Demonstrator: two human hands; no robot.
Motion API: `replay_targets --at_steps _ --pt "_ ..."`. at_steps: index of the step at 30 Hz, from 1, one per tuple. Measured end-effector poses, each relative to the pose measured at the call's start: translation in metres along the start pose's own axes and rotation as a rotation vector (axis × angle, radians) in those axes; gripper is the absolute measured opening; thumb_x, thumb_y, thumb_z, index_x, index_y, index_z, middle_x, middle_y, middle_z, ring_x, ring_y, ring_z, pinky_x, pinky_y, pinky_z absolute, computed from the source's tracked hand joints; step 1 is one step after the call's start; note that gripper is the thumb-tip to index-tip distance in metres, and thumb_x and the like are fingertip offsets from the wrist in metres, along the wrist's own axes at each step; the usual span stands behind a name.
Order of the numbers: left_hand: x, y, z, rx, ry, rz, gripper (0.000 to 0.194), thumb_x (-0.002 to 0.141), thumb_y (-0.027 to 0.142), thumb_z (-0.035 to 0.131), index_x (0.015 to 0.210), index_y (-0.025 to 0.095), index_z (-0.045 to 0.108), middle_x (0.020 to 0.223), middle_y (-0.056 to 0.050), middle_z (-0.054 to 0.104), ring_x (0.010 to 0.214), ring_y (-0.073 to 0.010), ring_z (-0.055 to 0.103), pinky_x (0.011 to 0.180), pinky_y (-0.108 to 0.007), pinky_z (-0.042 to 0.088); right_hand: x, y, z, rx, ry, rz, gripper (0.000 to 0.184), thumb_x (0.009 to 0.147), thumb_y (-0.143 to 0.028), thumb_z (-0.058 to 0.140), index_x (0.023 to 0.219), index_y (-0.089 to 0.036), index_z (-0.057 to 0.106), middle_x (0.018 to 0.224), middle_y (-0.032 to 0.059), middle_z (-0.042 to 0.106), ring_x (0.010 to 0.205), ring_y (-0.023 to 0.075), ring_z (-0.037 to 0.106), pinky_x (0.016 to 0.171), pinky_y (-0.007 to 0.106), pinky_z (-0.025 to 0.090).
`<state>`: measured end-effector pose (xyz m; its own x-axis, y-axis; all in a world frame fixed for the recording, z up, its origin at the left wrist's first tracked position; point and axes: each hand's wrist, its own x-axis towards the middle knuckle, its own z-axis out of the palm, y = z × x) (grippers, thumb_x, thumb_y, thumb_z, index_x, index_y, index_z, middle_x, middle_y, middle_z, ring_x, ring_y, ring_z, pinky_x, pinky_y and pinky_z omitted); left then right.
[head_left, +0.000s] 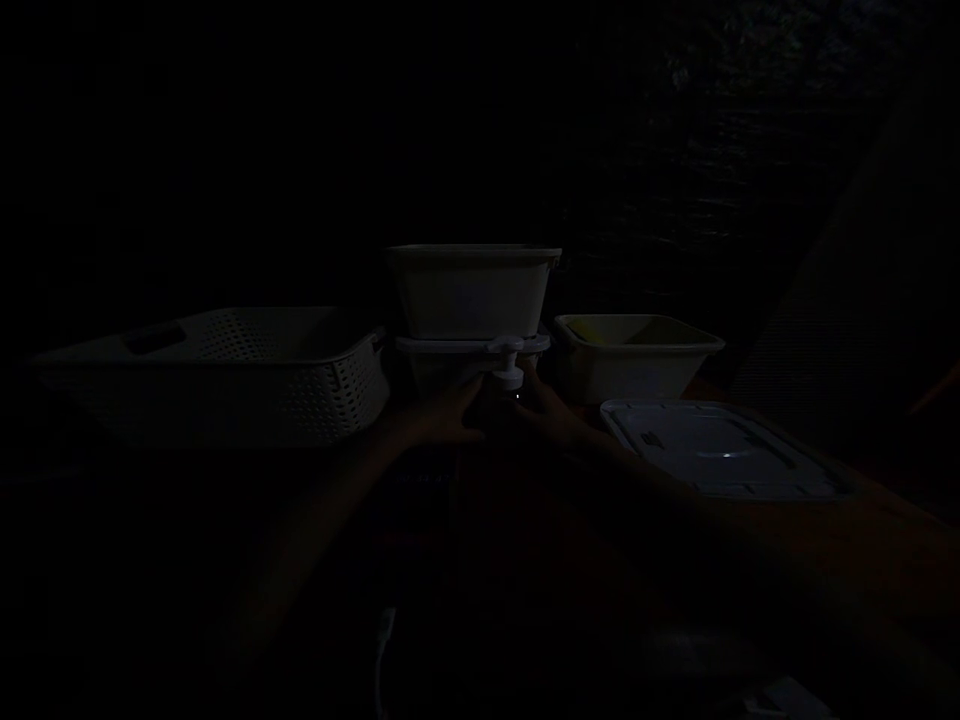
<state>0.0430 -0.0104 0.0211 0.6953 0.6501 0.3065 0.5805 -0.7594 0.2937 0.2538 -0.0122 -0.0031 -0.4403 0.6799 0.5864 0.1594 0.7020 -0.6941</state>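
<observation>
In the very dark head view, a bottle with a white pump top (508, 376) stands upright in the middle, its body almost lost in shadow. My left hand (452, 414) is at the bottle's left side, thumb and fingers spread apart. On the other side, my right hand (553, 414) reaches in with thumb and fingers also apart, very near the bottle. The darkness hides whether either hand touches it. Right behind the bottle is a lidded pale tub (427, 368), with another pale tub (472, 295) stacked on top.
A perforated white basket (322, 395) sits at left. To the right are a pale tub (634, 375) with something yellowish inside and a clear flat lid (720, 450) on the brown table (862, 540). A white cable (382, 645) lies near the front.
</observation>
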Motion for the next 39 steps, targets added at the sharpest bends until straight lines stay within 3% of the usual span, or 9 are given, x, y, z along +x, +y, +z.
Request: replay_targets --at_steps 8,13,20,24,27,32,39 --pt "0.000 -0.004 0.004 0.003 0.009 -0.008 0.097 0.068 0.044 0.069 0.143 0.019 0.013 0.144 -0.017 0.031 0.130 -0.0335 0.035 0.101 -0.048 0.036 0.001 0.005 0.000 0.058 0.030 0.045 0.073 0.082 -0.044 0.054 0.143 -0.022 0.021 0.125 0.0099 0.056 0.114 0.0243 0.054 0.097 0.041 0.043" --pt "0.001 -0.004 0.006 0.007 -0.012 -0.058 0.090 0.069 0.045 0.068 0.140 0.018 0.021 0.138 -0.018 0.040 0.124 -0.0332 0.043 0.098 -0.048 0.039 0.003 0.006 0.002 0.076 0.052 0.077 0.069 0.081 -0.044 0.057 0.140 -0.022 0.028 0.118 0.0091 0.060 0.110 0.0237 0.056 0.095 0.041 0.045" --pt "0.002 0.000 0.006 -0.019 0.010 -0.060 0.100 0.068 0.045 0.069 0.144 0.015 0.011 0.138 -0.021 0.039 0.122 -0.0332 0.046 0.096 -0.046 0.041 0.002 0.006 0.003 0.075 0.065 0.079 0.067 0.080 -0.044 0.058 0.138 -0.022 0.032 0.120 0.0084 0.058 0.110 0.0227 0.055 0.096 0.040 0.044" --pt "0.001 0.003 0.003 -0.047 0.011 -0.115 0.102 0.066 0.049 0.070 0.144 0.018 0.012 0.142 -0.020 0.035 0.125 -0.0348 0.042 0.097 -0.048 0.040 0.003 0.003 0.001 0.102 0.119 0.134 0.054 0.082 -0.050 0.053 0.127 -0.020 0.047 0.120 0.0084 0.059 0.114 0.0240 0.053 0.099 0.042 0.040" --pt "0.001 0.000 0.000 -0.097 -0.013 -0.081 0.098 0.066 0.046 0.072 0.142 0.017 0.018 0.144 -0.019 0.032 0.130 -0.0343 0.036 0.101 -0.049 0.035 0.006 -0.001 -0.003 0.114 0.145 0.169 0.046 0.085 -0.055 0.044 0.112 -0.021 0.058 0.117 0.0082 0.061 0.113 0.0242 0.053 0.099 0.044 0.040" --pt "0.000 -0.010 -0.002 -0.161 -0.040 -0.012 0.088 0.067 0.041 0.072 0.139 0.018 0.026 0.143 -0.018 0.034 0.130 -0.0320 0.036 0.103 -0.050 0.032 0.010 -0.006 -0.008 0.167 0.122 0.197 0.044 0.083 -0.055 0.049 0.104 -0.018 0.060 0.106 0.0083 0.065 0.101 0.0233 0.059 0.089 0.042 0.047" --pt "0.000 -0.008 -0.003 -0.161 -0.063 -0.014 0.086 0.069 0.043 0.070 0.138 0.016 0.026 0.142 -0.018 0.035 0.130 -0.0322 0.036 0.102 -0.049 0.034 0.010 -0.005 -0.008 0.133 0.131 0.180 0.044 0.083 -0.055 0.049 0.102 -0.017 0.062 0.107 0.0079 0.065 0.103 0.0228 0.059 0.092 0.041 0.045"
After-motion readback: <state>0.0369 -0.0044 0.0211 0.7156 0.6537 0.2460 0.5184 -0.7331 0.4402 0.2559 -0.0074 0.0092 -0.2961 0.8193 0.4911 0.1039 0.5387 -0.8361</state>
